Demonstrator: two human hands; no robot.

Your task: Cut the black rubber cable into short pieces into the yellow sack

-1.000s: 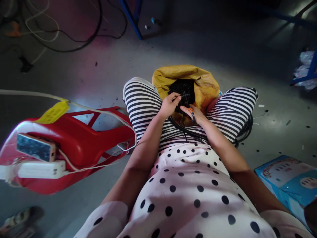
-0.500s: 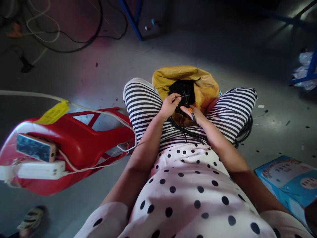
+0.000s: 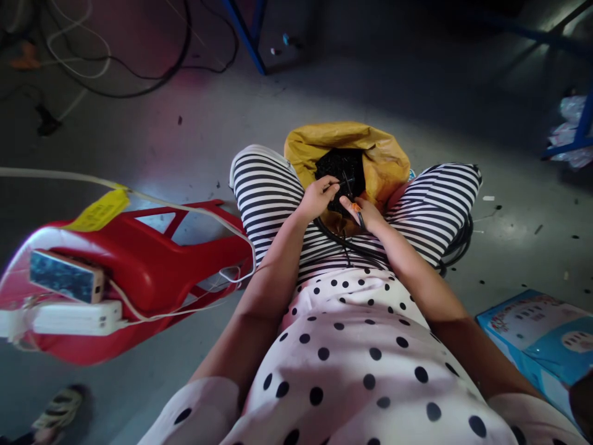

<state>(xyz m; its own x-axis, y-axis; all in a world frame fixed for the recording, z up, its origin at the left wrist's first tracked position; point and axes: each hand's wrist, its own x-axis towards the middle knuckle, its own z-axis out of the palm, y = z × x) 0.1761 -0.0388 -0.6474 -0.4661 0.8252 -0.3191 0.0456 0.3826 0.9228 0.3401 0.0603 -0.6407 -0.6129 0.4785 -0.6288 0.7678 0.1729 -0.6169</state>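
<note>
Over the mouth of a yellow woven sack (image 3: 389, 154) between my knees, my left hand (image 3: 319, 194) pinches a thin black cable-like strip (image 3: 343, 183). Close to its right, my right hand (image 3: 368, 215) is curled around a small tool with an orange-and-black handle (image 3: 356, 208). Its thin dark tip seems to point up toward the strip, but its kind is unclear. Dark, shiny black pieces (image 3: 330, 164) lie inside the sack; I cannot make out single ones. A black cable (image 3: 343, 242) runs across my lap below both hands.
A red plastic stool (image 3: 152, 278) lies on my left, bearing a phone (image 3: 67, 276), a white power bank (image 3: 78, 318) and white cords. A blue box (image 3: 540, 330) stands at right. Cables (image 3: 185, 62) and a blue metal leg (image 3: 250, 40) are ahead on the floor.
The right hand's thumb and tool have shifted slightly to the right, and the tool's handle has turned a little. The left hand stays nearly in place.
</note>
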